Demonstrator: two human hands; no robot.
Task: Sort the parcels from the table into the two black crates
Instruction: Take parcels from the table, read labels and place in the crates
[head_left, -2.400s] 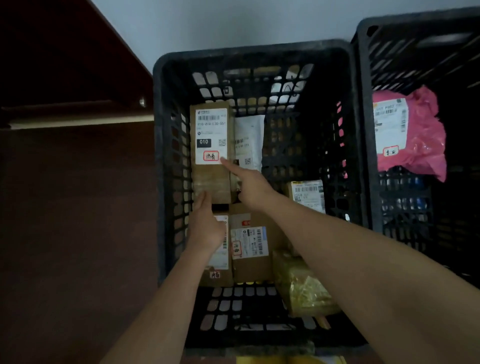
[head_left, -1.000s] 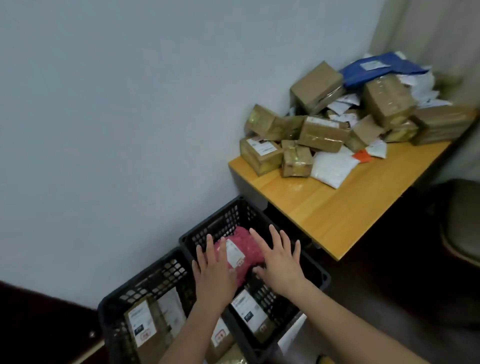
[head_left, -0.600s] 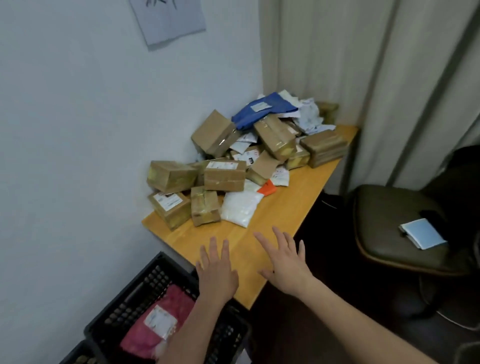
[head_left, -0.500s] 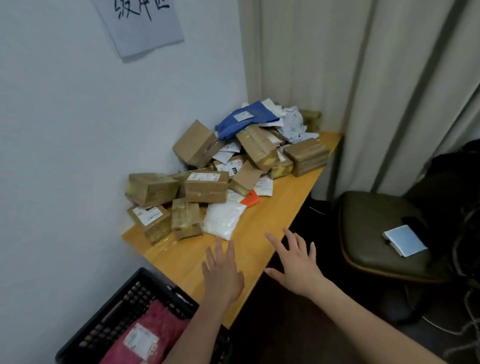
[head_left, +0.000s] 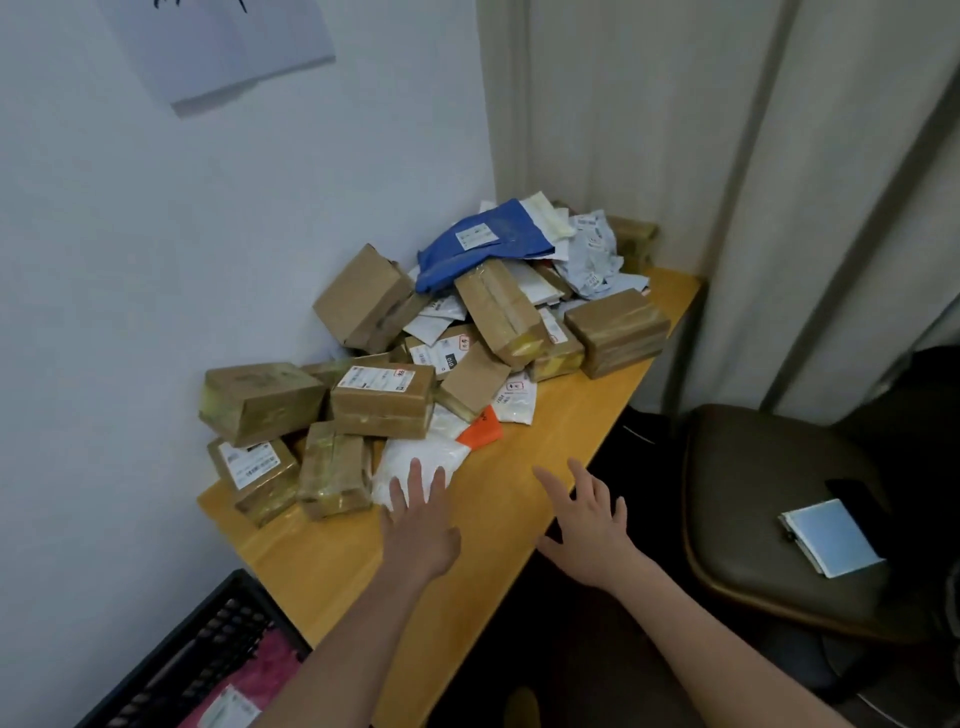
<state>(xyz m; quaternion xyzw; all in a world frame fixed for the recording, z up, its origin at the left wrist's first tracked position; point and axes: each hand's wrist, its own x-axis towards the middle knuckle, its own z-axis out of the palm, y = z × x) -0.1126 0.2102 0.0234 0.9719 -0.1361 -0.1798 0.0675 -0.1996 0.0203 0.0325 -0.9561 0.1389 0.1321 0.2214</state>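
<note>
Both your hands have left the crates: left hand (head_left: 422, 530) released, fingertips over white bag (head_left: 422, 460); right hand (head_left: 587, 530) released. Pink parcel (head_left: 249, 686) crated at 7 o'clock; parcel heap (head_left: 467, 338) remains on counter (head_left: 519, 499).

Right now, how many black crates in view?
1: black crate at bottom left beside the table, holding a pink parcel. The second is out of frame.

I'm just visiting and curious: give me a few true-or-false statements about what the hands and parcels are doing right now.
1. Both hands are empty. True: left hand and right hand have spread fingers.
2. The blue bag lies on top of the pile. True.
3. The pink parcel sits on the table. False: it is in the black crate.
4. The right hand grips a brown box. False: it holds nothing.
</note>
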